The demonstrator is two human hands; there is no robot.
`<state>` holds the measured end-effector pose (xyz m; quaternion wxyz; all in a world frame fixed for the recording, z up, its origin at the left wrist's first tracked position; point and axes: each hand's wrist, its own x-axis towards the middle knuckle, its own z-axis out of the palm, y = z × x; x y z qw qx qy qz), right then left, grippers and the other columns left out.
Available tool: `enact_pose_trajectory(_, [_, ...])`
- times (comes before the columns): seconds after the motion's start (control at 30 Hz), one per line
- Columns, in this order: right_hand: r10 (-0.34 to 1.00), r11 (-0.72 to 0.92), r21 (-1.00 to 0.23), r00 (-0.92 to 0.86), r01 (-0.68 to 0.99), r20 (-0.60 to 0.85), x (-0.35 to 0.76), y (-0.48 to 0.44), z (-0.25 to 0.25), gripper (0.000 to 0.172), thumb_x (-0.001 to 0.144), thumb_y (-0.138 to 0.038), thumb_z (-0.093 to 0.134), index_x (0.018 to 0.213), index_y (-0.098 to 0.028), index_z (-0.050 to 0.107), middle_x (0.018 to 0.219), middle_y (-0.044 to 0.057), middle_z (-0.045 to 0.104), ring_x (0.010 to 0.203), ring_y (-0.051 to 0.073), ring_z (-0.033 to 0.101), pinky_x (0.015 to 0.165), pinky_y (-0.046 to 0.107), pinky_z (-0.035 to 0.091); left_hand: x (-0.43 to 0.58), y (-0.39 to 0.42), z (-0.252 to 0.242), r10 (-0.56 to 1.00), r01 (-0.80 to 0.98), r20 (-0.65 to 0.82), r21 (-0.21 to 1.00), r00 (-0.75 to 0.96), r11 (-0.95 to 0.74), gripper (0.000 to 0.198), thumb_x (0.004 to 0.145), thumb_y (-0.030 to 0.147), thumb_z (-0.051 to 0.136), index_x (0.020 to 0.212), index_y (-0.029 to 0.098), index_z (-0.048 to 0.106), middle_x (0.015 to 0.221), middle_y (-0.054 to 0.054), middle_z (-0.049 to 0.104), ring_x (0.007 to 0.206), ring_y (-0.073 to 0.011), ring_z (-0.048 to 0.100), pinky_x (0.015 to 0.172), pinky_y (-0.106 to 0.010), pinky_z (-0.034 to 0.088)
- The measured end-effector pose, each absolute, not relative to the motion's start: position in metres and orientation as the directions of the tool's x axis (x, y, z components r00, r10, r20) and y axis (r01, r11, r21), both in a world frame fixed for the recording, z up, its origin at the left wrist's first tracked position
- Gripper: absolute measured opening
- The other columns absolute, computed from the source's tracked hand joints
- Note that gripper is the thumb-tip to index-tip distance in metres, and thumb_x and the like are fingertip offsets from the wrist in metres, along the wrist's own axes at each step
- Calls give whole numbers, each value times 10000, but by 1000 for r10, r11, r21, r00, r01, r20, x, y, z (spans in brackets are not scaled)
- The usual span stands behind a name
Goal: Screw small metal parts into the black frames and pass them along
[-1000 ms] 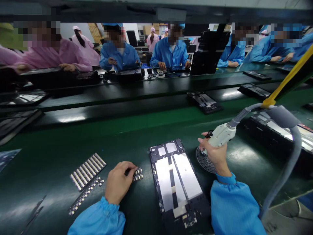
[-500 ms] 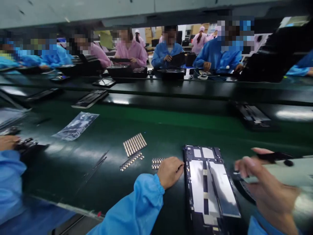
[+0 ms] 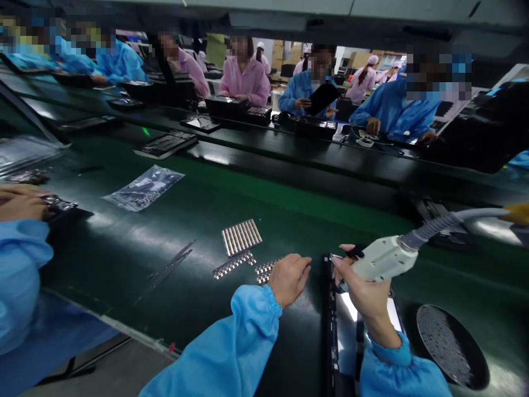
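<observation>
My right hand (image 3: 367,292) is wrapped round a pale green electric screwdriver (image 3: 386,258) with a cable at its back end. Its tip is hidden by the fingers, over the upper end of an opened tablet (image 3: 333,331). Silvery panels show in the tablet, partly covered by my hand and sleeve. My left hand (image 3: 289,280) lies on the bench left of the tablet, apart from it, fingers curled together; I cannot see whether they hold anything. Beside it are strips of small parts (image 3: 263,272), more strips (image 3: 234,264) and a ribbed sheet of slim pieces (image 3: 242,237).
A round dark dish with small bits (image 3: 448,342) sits right of the tablet. Thin dark strips (image 3: 173,264) and a clear plastic bag (image 3: 144,187) lie to the left. A co-worker's hands (image 3: 22,203) are at far left. Another device (image 3: 167,144) lies further back.
My right hand has brought the screwdriver leftward from beside the tablet to over its upper end. The round dish is now uncovered. My left hand is now slightly apart from the tablet's edge.
</observation>
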<state>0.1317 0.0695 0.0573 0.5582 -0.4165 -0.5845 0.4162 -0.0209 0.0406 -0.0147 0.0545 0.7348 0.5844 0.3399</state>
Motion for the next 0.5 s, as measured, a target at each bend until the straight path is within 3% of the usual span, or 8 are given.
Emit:
enact_pose_trajectory(0.33, [956,291,-957,-28,3,291,130,70,53,233,749,-216,741,927,-185,594,492,-66,576,417,117,556,478,264,496,-25,43,-16,838,714,545,573,34,-402,200,943,171,461,989,149,654,881,-74,700,809,-186,680,737,-299,573])
enact_pose_trajectory(0.5, [964,263,-965,-46,5,262,128,66,51,217,749,-242,723,907,-191,582,505,-68,566,405,115,542,430,254,477,-31,34,10,834,621,513,726,-202,-296,161,924,153,500,1021,177,625,821,-23,727,698,-139,707,681,-237,580])
